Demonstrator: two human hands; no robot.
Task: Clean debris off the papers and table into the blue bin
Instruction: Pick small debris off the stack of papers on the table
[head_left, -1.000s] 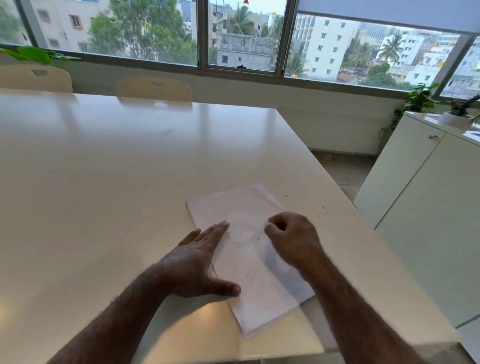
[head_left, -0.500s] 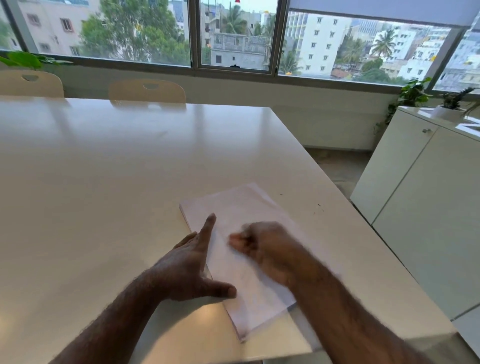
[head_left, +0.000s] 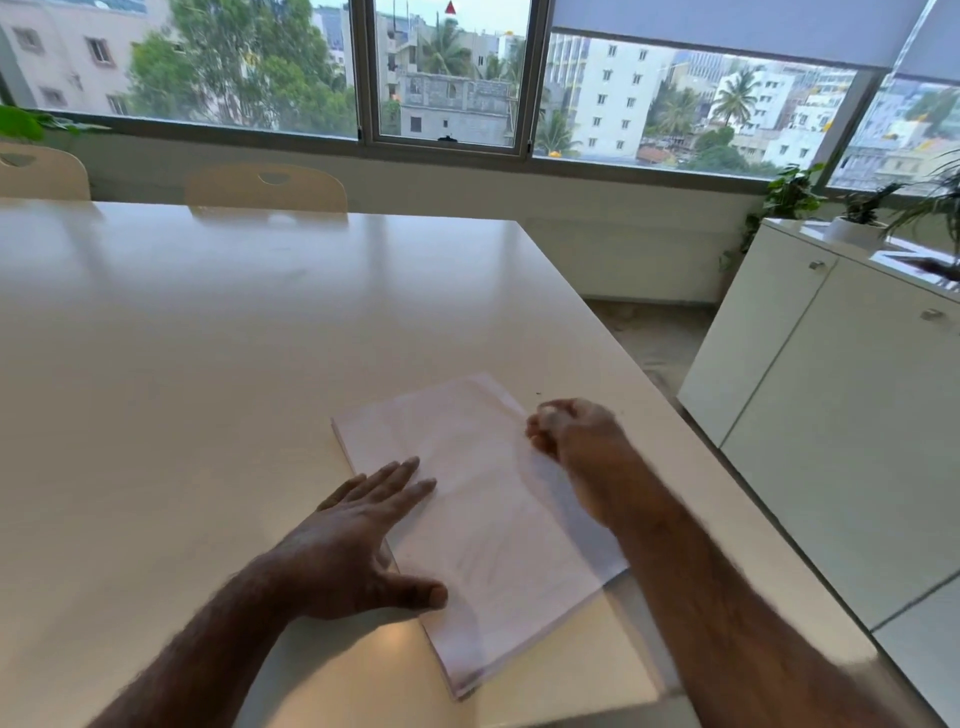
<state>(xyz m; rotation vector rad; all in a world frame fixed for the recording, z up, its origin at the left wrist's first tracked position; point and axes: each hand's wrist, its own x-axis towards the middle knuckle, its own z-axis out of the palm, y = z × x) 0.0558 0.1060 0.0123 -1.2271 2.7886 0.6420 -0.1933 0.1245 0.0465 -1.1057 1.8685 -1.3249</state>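
Note:
A stack of white papers (head_left: 478, 499) lies at an angle on the white table (head_left: 208, 364), near its right front corner. My left hand (head_left: 358, 540) rests flat on the stack's left edge, fingers straight and thumb spread. My right hand (head_left: 571, 436) is curled into a loose fist at the stack's far right edge, holding nothing that I can see. A few tiny dark specks of debris (head_left: 540, 393) lie on the table just beyond that hand. The blue bin is out of view.
Two light wooden chairs (head_left: 265, 189) stand at the table's far side under the window. A white cabinet (head_left: 841, 415) with potted plants (head_left: 857, 218) on top stands to the right, across a strip of floor.
My right hand swept left across the papers, then back to the right, ending at the stack's far right edge. My left hand stayed on the left edge of the stack.

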